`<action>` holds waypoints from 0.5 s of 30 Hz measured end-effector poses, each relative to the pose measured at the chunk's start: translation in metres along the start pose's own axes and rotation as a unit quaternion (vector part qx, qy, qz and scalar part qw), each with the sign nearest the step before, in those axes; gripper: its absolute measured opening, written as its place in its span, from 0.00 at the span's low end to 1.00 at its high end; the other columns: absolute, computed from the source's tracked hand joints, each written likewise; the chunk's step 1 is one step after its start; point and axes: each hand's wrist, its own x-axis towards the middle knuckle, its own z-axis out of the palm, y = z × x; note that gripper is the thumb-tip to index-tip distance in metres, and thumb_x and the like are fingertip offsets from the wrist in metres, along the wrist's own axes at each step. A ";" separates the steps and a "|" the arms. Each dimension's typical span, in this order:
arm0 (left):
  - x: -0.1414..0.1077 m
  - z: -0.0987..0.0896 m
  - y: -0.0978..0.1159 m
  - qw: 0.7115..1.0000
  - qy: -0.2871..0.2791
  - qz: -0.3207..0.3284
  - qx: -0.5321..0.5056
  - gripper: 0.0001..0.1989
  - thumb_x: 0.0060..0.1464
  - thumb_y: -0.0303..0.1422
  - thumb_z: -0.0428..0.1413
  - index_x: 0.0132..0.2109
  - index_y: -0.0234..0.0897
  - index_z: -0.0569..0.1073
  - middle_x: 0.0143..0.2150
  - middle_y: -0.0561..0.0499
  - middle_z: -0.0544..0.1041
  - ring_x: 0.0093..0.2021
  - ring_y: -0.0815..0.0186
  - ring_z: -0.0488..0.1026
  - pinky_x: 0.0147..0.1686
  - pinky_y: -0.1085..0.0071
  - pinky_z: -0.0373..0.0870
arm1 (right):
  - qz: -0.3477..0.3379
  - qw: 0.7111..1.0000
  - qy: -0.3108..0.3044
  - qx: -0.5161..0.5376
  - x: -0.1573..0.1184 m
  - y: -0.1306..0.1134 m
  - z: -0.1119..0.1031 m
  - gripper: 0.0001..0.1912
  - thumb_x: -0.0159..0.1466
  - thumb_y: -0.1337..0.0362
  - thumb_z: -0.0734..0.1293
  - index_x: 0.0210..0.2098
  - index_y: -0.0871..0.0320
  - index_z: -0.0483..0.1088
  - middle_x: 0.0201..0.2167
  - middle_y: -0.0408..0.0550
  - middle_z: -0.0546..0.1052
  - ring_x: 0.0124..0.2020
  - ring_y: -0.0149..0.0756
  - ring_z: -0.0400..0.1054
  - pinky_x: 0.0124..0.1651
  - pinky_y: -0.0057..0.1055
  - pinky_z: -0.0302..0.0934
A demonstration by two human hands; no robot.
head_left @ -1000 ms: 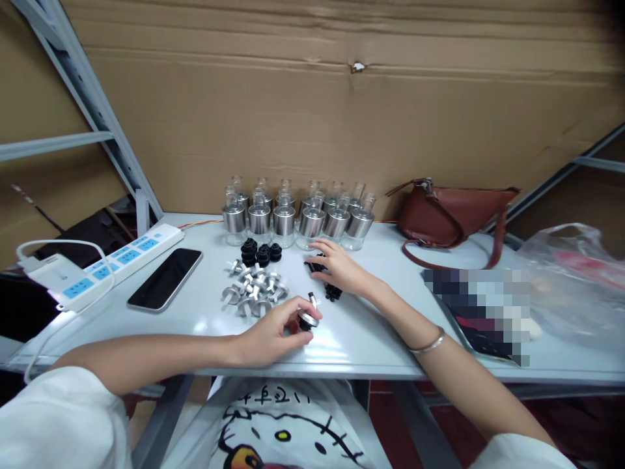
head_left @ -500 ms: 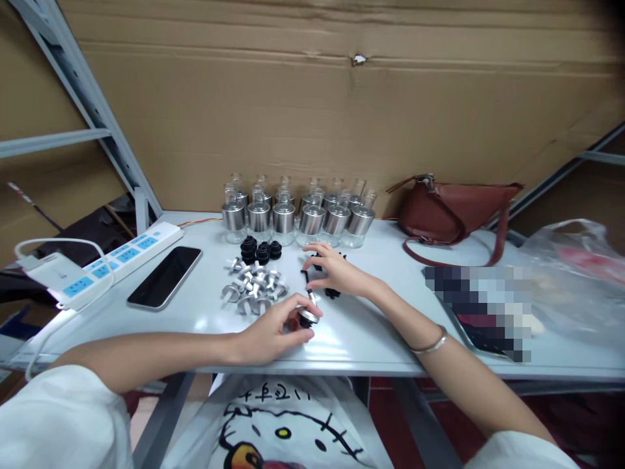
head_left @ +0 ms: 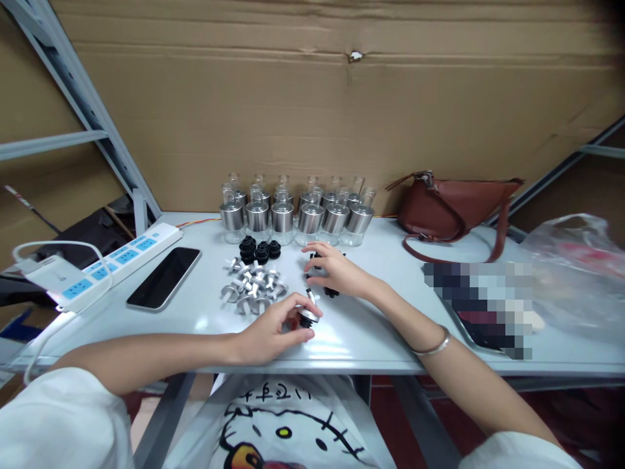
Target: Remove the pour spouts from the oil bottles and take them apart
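My left hand (head_left: 271, 329) is closed around a silver metal pourer (head_left: 308, 314) with a ribbed black stopper below its disc and its narrow spout pointing up. Just above the spout, my right hand (head_left: 334, 270) has its thumb and fingers curled around a small black part, mostly hidden by the fingers. Small black parts (head_left: 332, 293) lie under and behind this hand. To the left is a pile of loose metal pourers (head_left: 254, 286), with ribbed black stoppers (head_left: 261, 251) behind it. Glass bottles (head_left: 282, 215) with metal bands stand in two rows farther back.
A phone (head_left: 165, 278) and a white power strip (head_left: 122, 260) with a plugged-in charger lie at the left. On the right are a brown handbag (head_left: 444, 208), a blurred-out flat item (head_left: 481, 312) and a clear plastic bag (head_left: 581, 280). Cardboard (head_left: 317, 124) backs the table.
A black piece that showed between my right fingers and the spout tip is now mostly out of sight, and a gap shows above the tip. My left hand keeps its hold on the pourer.
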 end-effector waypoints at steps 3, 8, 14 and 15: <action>0.000 -0.001 0.000 1.000 -0.003 0.001 0.003 0.11 0.57 0.33 0.54 0.47 0.39 0.65 0.47 0.47 0.68 0.46 0.63 0.67 0.42 0.68 0.63 | 0.005 1.000 0.006 -0.006 -0.002 0.001 -0.003 0.06 0.61 0.64 0.68 0.35 0.59 0.75 0.53 0.57 0.67 0.59 0.51 0.55 0.58 0.50 0.55; 0.000 0.001 -0.001 1.000 -0.001 -0.005 -0.011 0.12 0.57 0.32 0.53 0.47 0.39 0.63 0.49 0.47 0.68 0.44 0.64 0.67 0.41 0.69 0.63 | -0.007 1.000 0.009 -0.014 -0.002 0.005 0.004 0.04 0.59 0.68 0.68 0.34 0.57 0.75 0.51 0.56 0.68 0.58 0.51 0.56 0.56 0.52 0.56; -0.001 0.005 -0.001 0.995 0.009 -0.008 -0.102 0.20 0.56 0.29 0.54 0.50 0.42 0.52 0.49 0.48 0.68 0.35 0.71 0.65 0.38 0.68 0.64 | -0.022 0.999 0.035 -0.006 0.000 -0.001 0.006 0.04 0.60 0.70 0.66 0.30 0.58 0.72 0.49 0.55 0.70 0.54 0.48 0.60 0.52 0.48 0.59; -0.001 0.005 -0.001 0.994 0.011 -0.008 -0.113 0.23 0.55 0.29 0.54 0.52 0.43 0.50 0.48 0.48 0.68 0.34 0.71 0.65 0.38 0.68 0.64 | -0.021 0.999 0.041 0.005 -0.001 -0.003 0.003 0.04 0.61 0.70 0.65 0.31 0.58 0.72 0.47 0.55 0.71 0.51 0.46 0.62 0.51 0.46 0.60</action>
